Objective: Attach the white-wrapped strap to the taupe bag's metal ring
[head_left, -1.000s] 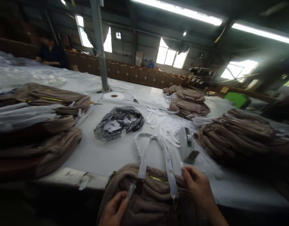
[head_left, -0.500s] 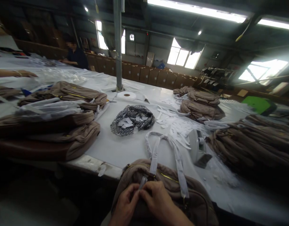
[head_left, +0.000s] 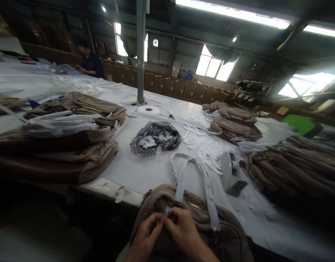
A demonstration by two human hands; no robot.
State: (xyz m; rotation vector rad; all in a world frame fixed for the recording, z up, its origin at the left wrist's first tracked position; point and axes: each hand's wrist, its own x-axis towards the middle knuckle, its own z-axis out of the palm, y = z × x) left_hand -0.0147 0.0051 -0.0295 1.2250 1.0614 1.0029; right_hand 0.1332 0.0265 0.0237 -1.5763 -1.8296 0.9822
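Note:
A taupe bag point(head_left: 224, 222) with a gold zipper lies at the table's near edge, directly under my hands. Its two handles point(head_left: 180, 182) are wrapped in white covering and arch away from me over the tabletop. My left hand point(head_left: 148, 233) pinches a small translucent strip point(head_left: 166, 211) on the bag's front, left of the handle base. From the other side, my right hand point(head_left: 184, 227) closes its thumb and fingers on the same strip. What the strip is fixed to is hidden behind my fingers.
Stacked taupe bags point(head_left: 96, 153) stand at left, with more bags point(head_left: 298, 163) at right. A patterned cloth bundle point(head_left: 156, 138) holds white slips. Nearby are a tape dispenser point(head_left: 231, 174), a white roll point(head_left: 148, 110), scattered white pieces point(head_left: 208, 145) and a post point(head_left: 140, 54). A person point(head_left: 91, 63) sits far left.
Both hands stay at the same spot on the bag, with the strip shifting slightly between the fingers. Another person's hand at the left edge has gone out of view.

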